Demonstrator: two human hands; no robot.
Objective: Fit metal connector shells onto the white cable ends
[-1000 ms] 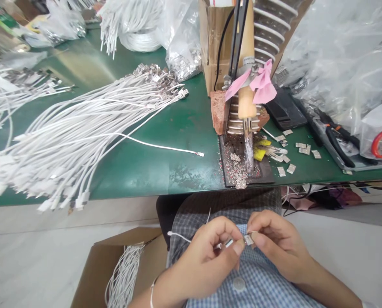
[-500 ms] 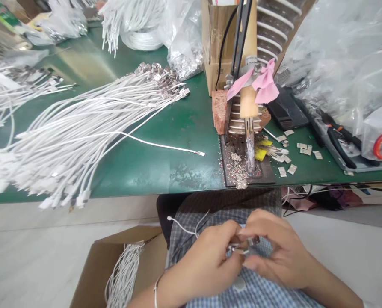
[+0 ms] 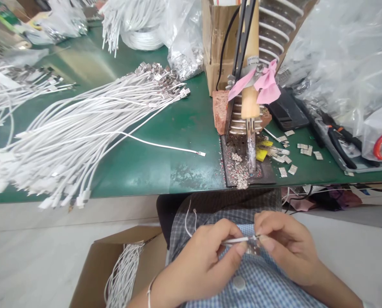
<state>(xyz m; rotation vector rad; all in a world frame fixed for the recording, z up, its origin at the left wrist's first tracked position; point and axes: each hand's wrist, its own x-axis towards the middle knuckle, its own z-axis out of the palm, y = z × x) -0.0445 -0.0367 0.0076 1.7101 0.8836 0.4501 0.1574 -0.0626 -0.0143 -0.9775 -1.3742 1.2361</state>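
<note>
At five o'clock in the view, the left hand (image 3: 212, 257) pinches the white cable (image 3: 236, 241) while the right hand (image 3: 288, 246), at its three o'clock, pinches the cable's small end (image 3: 254, 238), so excessive opposing pull could strain that joint or slip the cable free.

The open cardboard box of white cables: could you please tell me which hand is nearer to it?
Left. The left hand, pinching a white cable, is to the right of the open cardboard box; the right hand is farther right.
</note>
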